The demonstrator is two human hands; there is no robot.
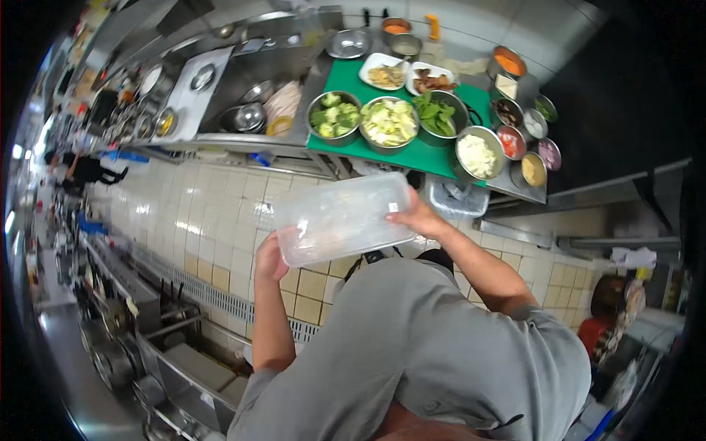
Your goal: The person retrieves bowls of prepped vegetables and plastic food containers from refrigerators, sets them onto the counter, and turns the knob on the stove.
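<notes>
The tiled floor point(184, 187) is bordered by a steel tabletop point(321, 73), its green mat point(428, 158) apparently laid for protection. Over the floor, a translucent, rectangular plastic container point(346, 219) is held aslant. Round metal bowls point(391, 149) are grouped on the mat, seemingly for easy reach. The container's ends are clamped by the left hand point(271, 257) and right hand point(419, 214), probably for balance. Knobbly broccoli florets point(337, 115) are mounded in one bowl.

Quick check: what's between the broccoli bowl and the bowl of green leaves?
Head view: a bowl of pale chopped vegetables stands between them, on the green mat.
</notes>
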